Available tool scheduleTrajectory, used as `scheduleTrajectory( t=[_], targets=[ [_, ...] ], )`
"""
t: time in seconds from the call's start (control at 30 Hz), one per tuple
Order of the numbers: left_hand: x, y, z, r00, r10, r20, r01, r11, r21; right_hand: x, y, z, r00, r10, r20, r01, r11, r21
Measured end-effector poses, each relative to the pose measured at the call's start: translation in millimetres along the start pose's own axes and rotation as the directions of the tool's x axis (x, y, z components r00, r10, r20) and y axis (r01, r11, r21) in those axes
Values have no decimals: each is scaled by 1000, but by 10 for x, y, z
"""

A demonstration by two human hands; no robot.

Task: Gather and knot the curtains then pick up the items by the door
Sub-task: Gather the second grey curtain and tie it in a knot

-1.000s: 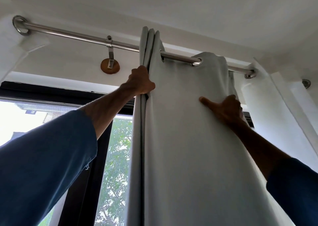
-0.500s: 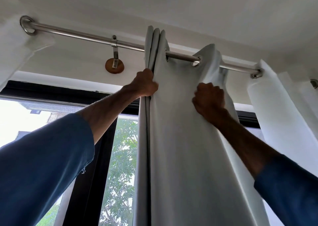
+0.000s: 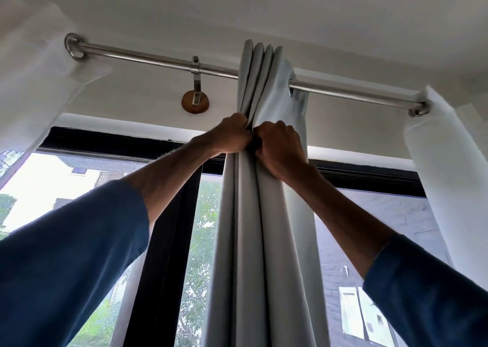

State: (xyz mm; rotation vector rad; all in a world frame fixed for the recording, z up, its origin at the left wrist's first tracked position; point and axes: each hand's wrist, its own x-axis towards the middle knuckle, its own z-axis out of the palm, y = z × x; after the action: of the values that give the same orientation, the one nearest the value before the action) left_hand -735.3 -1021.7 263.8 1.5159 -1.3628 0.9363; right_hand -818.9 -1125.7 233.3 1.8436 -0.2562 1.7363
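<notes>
Right hand (image 3: 281, 148) has gone from lying flat on the spread panel to a fist on the folds, close against the left hand (image 3: 231, 136). Grey curtain (image 3: 253, 241) drawn in from a wide sheet to a narrow pleated bunch. Rod (image 3: 356, 91) to its right now bare, window (image 3: 369, 227) uncovered there

No readable text (none anywhere).

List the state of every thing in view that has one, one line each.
grey curtain: hung, gathered into tight folds, not knotted.
left hand: grips the folds from the left.
right hand: grips the folds from the right.
rod: mounted, bare either side of the folds.
left white curtain: bunched at the rod's left end.
right white curtain: bunched at the rod's right end.
</notes>
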Motion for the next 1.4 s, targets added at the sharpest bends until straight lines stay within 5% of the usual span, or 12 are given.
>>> scheduleTrajectory(
  t=[0.27, 0.47, 0.6, 0.67, 0.73, 0.8, 1.0, 1.1, 1.4],
  targets=[
    [-52, 164, 148, 992, -117, -57, 86, 920, -383, -273, -25, -186, 999, -35, 39, 30, 992, 124],
    [4, 100, 247, 972, -108, -209, 78, 986, -148, -337, 277, -196, 989, 31, 141, -104, 833, 544],
    [-29, 99, 258, 979, -38, -198, 29, 999, -44, -413, 684, -94, 922, 383, 46, -362, 816, 450],
    [-53, 88, 275, 982, -14, -188, 12, 1000, -12, -487, 837, -61, 823, 549, 146, -547, 697, 465],
    [-78, 58, 294, 984, -6, -180, 8, 1000, 11, -579, 918, -40, 758, 537, 369, -637, 493, 593],
    [-120, 31, 304, 987, -5, -161, 10, 999, 31, -670, 950, 25, 740, 503, 447, -659, 409, 631],
    [-411, -38, 437, 984, 68, -164, -47, 991, 126, -807, 752, 176, 831, 553, 66, -510, 708, 489],
    [-634, -52, 564, 967, 155, -201, -118, 975, 187, -929, 602, 219, 925, 375, -62, -339, 888, 312],
    [-772, -33, 658, 939, 272, -209, -227, 950, 216, -1167, 153, 149, 966, 239, -96, -196, 924, 329]
  ],
)
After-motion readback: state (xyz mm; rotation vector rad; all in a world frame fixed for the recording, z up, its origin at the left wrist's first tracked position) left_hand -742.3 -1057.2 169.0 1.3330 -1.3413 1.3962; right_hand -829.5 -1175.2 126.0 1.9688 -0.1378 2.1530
